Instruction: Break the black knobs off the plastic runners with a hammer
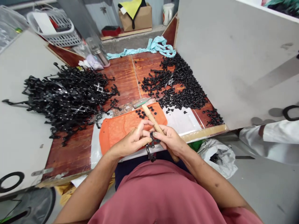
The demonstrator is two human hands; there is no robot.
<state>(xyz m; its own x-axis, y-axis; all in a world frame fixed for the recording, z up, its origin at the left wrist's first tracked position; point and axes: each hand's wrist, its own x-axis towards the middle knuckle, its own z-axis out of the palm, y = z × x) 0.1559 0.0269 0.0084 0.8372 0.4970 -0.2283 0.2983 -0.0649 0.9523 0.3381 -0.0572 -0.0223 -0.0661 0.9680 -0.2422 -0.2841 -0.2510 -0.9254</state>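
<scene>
My right hand (171, 139) is closed around the wooden handle of a hammer (151, 117), whose metal head rests at the far edge of the orange cloth (113, 129). Between my two hands is a small black jointed linkage part (151, 146) with round ends, hanging just past the table's front edge. My left hand (133, 138) pinches this part from the other side, its thumb and fingertips close together; the exact grip is partly hidden. Several small black round-headed pegs (141, 114) lie on the cloth beside the hammer handle.
A large heap of black linkage parts (70, 96) covers the table's left side. Small black pegs (184, 90) are piled on the right. Upright grey panels (233, 62) flank the table. Behind stand a thermos (100, 54) and a white basket (63, 39); a plastic bag (224, 158) sits below right.
</scene>
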